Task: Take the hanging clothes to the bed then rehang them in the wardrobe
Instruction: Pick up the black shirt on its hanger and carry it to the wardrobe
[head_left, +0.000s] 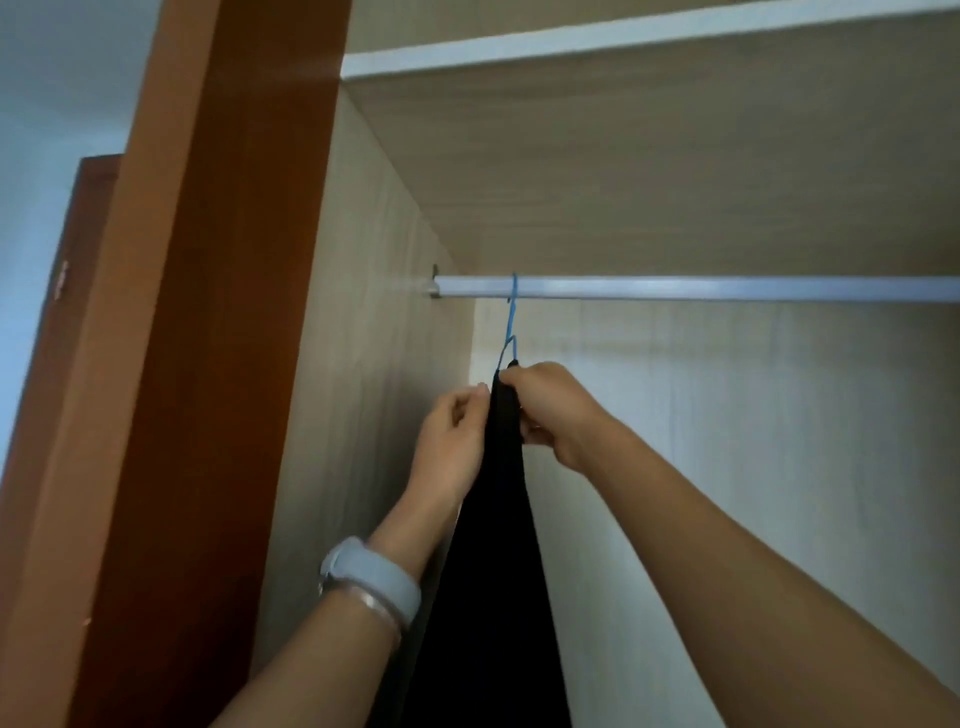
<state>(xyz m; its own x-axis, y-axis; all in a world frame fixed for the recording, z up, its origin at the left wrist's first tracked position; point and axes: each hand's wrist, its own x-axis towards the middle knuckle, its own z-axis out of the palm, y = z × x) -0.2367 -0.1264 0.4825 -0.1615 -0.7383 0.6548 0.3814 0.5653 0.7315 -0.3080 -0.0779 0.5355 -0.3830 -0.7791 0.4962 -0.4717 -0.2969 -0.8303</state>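
Observation:
A black garment (493, 571) hangs edge-on from a blue hanger (511, 322), whose hook sits over the silver wardrobe rail (727, 288) near its left end. My left hand (457, 436) pinches the garment's top from the left, fingers curled. My right hand (550, 410) grips the top of the garment from the right, just below the hanger's neck. A grey watch and a bangle are on my left wrist.
The wardrobe's pale left wall (363, 364) is close beside the garment. A shelf (623, 47) spans above the rail. The brown door panel (208, 312) stands open at the left. The rail to the right carries nothing in view.

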